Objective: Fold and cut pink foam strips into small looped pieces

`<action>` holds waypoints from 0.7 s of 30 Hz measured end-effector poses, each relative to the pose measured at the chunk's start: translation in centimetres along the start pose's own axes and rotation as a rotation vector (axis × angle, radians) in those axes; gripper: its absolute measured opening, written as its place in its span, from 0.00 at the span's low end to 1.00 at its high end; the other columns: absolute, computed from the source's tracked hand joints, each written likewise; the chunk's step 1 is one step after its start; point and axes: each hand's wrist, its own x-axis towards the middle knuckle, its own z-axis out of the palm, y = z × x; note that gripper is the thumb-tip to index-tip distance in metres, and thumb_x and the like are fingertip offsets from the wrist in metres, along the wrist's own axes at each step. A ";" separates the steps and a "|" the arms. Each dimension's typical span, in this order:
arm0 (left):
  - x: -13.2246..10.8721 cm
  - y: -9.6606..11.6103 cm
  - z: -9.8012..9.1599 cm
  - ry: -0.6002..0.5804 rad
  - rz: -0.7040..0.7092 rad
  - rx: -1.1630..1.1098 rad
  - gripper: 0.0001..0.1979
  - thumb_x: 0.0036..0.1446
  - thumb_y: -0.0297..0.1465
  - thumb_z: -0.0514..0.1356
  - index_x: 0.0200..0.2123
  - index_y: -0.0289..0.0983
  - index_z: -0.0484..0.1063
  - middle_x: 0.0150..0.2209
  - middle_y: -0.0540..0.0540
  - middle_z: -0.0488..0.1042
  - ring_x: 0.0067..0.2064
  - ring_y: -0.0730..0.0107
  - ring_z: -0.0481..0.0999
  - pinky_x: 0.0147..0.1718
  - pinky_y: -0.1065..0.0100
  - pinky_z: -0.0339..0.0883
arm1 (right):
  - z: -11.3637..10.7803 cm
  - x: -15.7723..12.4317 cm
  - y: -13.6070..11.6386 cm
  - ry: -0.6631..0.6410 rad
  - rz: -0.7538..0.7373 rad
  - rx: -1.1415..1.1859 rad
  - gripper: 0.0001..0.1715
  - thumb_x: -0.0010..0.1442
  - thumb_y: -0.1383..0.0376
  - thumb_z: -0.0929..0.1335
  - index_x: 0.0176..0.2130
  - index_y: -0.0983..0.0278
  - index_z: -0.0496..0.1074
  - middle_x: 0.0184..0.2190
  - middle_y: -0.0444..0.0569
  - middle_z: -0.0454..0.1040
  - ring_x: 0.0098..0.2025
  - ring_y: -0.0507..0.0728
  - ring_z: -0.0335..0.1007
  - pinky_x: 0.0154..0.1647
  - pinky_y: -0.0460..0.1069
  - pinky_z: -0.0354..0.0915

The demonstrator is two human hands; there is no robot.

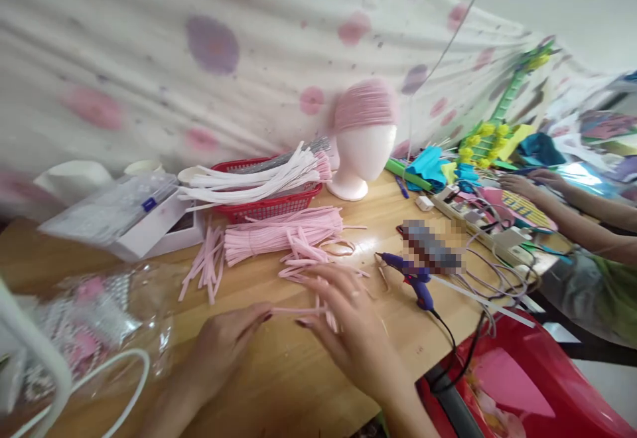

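Note:
My left hand (226,345) rests on the wooden table (279,371) and pinches the left end of a thin pink strip (293,309). My right hand (348,322) lies over loose pink strips (308,262), fingers spread and slightly bent, touching them. Just beyond lies a tied bundle of pink strips (281,232). A white foam head (363,152) with a pink strip wig stands at the back.
A red basket (263,207) holds white strips. A blue glue gun (413,279) lies right of my hands, its cord running off the edge. A white box (149,225), plastic bags (94,318), a power strip (478,222). Another person's arms (562,212) work at right.

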 end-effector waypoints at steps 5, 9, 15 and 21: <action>-1.1 2.0 -0.4 -0.052 -0.169 0.049 0.16 0.66 0.38 0.42 0.45 0.42 0.67 0.30 0.50 0.78 0.30 0.66 0.78 0.30 0.70 0.66 | 5.5 1.9 -1.1 -0.302 0.089 0.086 0.12 0.68 0.63 0.61 0.42 0.64 0.72 0.31 0.49 0.77 0.34 0.57 0.72 0.34 0.49 0.63; -1.8 1.8 -1.1 -0.095 -0.281 0.088 0.13 0.66 0.36 0.41 0.39 0.41 0.64 0.26 0.52 0.73 0.27 0.67 0.73 0.29 0.70 0.61 | 5.4 1.1 -0.5 -0.447 0.126 0.027 0.12 0.66 0.71 0.62 0.38 0.63 0.73 0.24 0.45 0.73 0.26 0.53 0.68 0.26 0.45 0.52; -3.0 2.5 -2.6 -0.273 -0.275 -0.044 0.13 0.65 0.35 0.49 0.31 0.40 0.68 0.26 0.54 0.77 0.30 0.71 0.74 0.33 0.73 0.60 | 4.3 0.0 0.6 -0.628 0.090 0.206 0.15 0.66 0.70 0.59 0.37 0.63 0.73 0.21 0.43 0.69 0.24 0.51 0.64 0.26 0.44 0.51; -5.5 3.3 -1.7 -0.406 -0.240 -0.343 0.12 0.63 0.35 0.53 0.28 0.38 0.70 0.23 0.52 0.80 0.29 0.72 0.76 0.36 0.73 0.62 | 2.7 -0.5 1.2 -0.829 -0.077 0.696 0.18 0.68 0.66 0.58 0.34 0.65 0.74 0.24 0.45 0.71 0.28 0.51 0.67 0.32 0.43 0.59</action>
